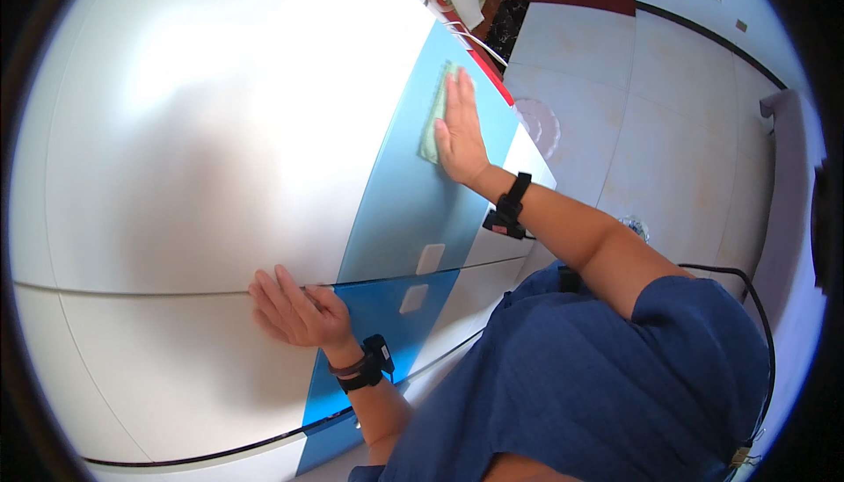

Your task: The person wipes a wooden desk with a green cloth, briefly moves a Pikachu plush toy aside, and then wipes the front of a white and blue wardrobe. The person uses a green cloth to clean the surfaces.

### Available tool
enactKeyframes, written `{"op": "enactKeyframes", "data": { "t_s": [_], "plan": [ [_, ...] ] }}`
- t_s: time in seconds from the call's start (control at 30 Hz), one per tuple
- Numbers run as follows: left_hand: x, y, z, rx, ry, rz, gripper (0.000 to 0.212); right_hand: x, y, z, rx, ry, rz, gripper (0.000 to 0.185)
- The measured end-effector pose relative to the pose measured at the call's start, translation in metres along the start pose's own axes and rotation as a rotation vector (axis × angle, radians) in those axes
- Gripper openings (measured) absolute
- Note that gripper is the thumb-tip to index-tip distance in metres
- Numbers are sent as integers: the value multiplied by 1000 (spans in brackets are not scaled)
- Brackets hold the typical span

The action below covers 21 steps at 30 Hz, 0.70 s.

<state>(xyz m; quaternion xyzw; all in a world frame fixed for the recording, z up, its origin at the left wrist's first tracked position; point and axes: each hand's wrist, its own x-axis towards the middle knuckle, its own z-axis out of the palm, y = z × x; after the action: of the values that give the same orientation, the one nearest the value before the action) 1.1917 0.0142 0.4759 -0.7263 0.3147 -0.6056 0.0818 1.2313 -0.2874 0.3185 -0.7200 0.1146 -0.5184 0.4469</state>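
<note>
A light green cloth (432,133) lies flat against the pale blue stripe (389,198) of a glossy white cabinet door (316,152). My right hand (463,129) presses on it with the fingers stretched out, and part of the cloth is hidden beneath the palm. Lower down, my left hand (300,314) holds nothing. Its fingers are spread near the seam between the upper door and a lower white panel (198,357) with a brighter blue stripe (389,291); whether the hand touches the surface I cannot tell. Both wrists wear black straps with small devices.
Two white handles (430,259) sit either side of the seam. White cables (471,37) run along the cabinet's red edge (491,73). Beyond are a pink scalloped object (541,126), a tiled floor (679,146) and lavender-covered furniture (788,205). A black cable (758,304) passes behind my shoulder.
</note>
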Motion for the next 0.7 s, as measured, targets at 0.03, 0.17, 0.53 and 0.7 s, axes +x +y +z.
{"op": "enactKeyframes", "data": {
  "t_s": [0.03,0.17,0.53,0.7],
  "plan": [
    [3,2,2,5,2,-2,49,-13,6,4,13,23,65,75],
    [1,-1,3,59,7,5,48,-58,-18,4,14,-67,117,76],
    [9,6,-2,75,-7,-21,41,93,-73,-7,-42,22,-250,77],
    [16,7,-9,35,-6,-49,42,146,-101,-2,-94,124,-271,77]
  ]
}}
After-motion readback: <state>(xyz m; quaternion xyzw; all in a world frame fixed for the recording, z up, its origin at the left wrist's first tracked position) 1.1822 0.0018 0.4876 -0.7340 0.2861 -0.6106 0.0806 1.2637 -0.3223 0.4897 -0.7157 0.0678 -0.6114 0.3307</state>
